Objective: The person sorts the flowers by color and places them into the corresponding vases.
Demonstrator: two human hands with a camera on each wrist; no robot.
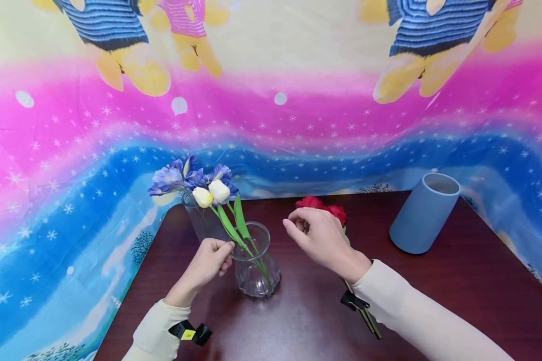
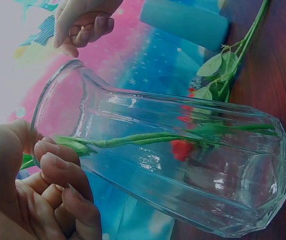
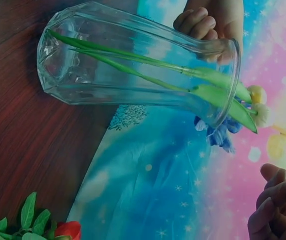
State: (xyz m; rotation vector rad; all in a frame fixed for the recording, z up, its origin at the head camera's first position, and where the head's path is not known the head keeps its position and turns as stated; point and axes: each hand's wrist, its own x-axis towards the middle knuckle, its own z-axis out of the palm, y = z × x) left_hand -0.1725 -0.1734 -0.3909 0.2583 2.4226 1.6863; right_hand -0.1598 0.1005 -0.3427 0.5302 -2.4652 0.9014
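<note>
A clear ribbed glass vase (image 1: 257, 281) stands upright on the table, two white tulips (image 1: 211, 194) leaning left in its mouth. Their green stems (image 2: 143, 139) reach down inside the glass. At the vase's left rim is my left hand (image 1: 209, 263), its thumb and fingers pinching the edge. My right hand (image 1: 323, 238) hovers to the right of the vase, fingers loosely curled around nothing. Beneath that arm lie red flowers (image 1: 310, 202) with leafy stems (image 2: 240, 57); the hand and sleeve hide part of them in the head view.
Purple-blue irises (image 1: 168, 179) stand in another glass vase (image 1: 200, 220) at the back left. A matte blue vase (image 1: 424, 215) is upright at the back right of the dark wooden table (image 1: 456, 291). Behind the table hangs a printed cloth (image 1: 271, 120).
</note>
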